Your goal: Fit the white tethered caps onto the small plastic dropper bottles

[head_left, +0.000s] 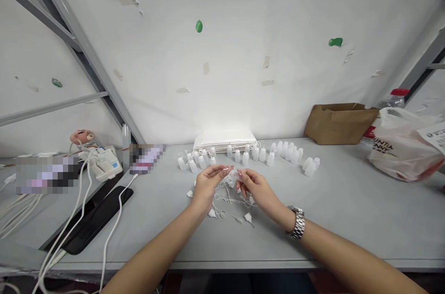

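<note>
Above the middle of the grey table, my left hand (210, 182) and my right hand (255, 184) are close together, fingertips nearly touching. The right thumb and fingers pinch a small translucent white plastic piece (235, 174), partly hidden by the fingers. The left thumb and index finger are pressed together beside it; what they hold is too small to tell. Beneath the hands lie several loose ring-ended white straps (227, 200) and white caps with thin metal tips, one cap (248, 217) near the front. Behind the hands stand several small white squeeze bottles (237, 155) with tipped caps.
Uncapped bottles (288, 151) cluster to the right. A white flat stack (224, 140) lies against the wall. Farther right are a brown paper bag (340, 124) and a plastic carrier bag (399, 145). Phones, white cables (120, 210) and a black slab (100, 220) occupy the left.
</note>
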`<state>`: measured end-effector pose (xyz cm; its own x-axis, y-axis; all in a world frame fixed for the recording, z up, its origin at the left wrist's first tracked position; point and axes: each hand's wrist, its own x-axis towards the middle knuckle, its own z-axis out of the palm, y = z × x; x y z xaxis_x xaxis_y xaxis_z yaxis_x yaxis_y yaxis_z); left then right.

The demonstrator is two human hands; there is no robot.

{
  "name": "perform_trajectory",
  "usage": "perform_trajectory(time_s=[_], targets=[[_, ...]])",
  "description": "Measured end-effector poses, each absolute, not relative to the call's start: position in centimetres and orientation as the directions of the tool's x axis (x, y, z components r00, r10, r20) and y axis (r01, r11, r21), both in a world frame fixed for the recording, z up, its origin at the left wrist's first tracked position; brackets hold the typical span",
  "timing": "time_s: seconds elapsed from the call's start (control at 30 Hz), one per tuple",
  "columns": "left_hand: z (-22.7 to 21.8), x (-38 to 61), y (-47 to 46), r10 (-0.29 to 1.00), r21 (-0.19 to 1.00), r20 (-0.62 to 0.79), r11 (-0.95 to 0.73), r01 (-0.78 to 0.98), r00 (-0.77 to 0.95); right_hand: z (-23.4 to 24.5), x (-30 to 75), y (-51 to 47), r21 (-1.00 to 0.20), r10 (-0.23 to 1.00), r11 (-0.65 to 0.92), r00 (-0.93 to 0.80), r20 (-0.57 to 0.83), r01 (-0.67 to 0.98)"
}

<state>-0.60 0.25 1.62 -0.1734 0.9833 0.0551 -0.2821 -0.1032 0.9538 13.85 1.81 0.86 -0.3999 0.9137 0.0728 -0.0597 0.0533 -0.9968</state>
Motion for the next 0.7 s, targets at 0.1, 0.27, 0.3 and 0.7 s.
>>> perform_trajectory(time_s=[0.1,0.27,0.3,0.7], targets=[[1.36,-0.58,0.34,0.981,0.959,0.040,-0.091,-0.267,-0.190,1.02,13.77,1.46,-0.993,0.933,0.114,-0.342,0.113,-0.017],[1.36,-0.57,0.33,0.986,0.960,0.034,-0.078,-0.268,-0.164,1.02,13.91,1.70,-0.988,0.873,-0.112,-0.485,-0.047,-0.106],[1.40,-0.58,0.31,0.987,0.960,0.036,-0.077,-0.269,-0.154,0.99,13.94,1.78,-0.975,0.851,-0.170,-0.520,-0.071,-0.145],[1.54,-1.03,0.55,0.985,0.963,-0.018,-0.029,-0.268,-0.170,1.26,14.07,1.69,-0.982,0.865,-0.153,-0.495,-0.079,-0.111]])
